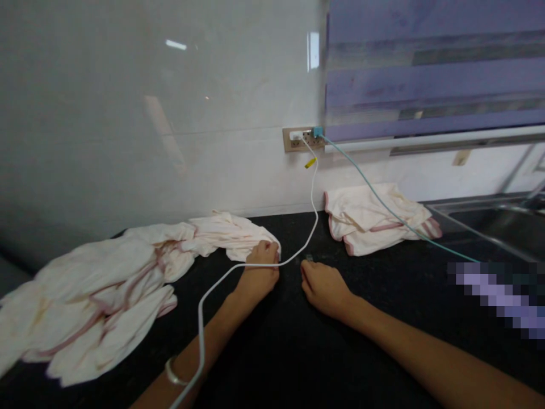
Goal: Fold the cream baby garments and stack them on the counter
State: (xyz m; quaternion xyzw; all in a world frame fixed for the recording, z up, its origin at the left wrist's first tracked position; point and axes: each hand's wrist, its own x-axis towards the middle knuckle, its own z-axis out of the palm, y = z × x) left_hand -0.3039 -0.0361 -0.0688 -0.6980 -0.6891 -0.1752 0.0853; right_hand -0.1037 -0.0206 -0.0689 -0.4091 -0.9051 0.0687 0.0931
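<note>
I am gripping the pale cloth at its corner, left of the frame's centre, with my left hand closed on it. My right hand is resting curled, holding nothing. I should avoid the white cable.

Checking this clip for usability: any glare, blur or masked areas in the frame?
Head view: ceiling-light glare streaks on the glossy wall; window blind smeared by motion blur; pixelated block masks the right edge; left hand on the pale cloth and right hand stay fairly sharp against the dark counter.
</note>
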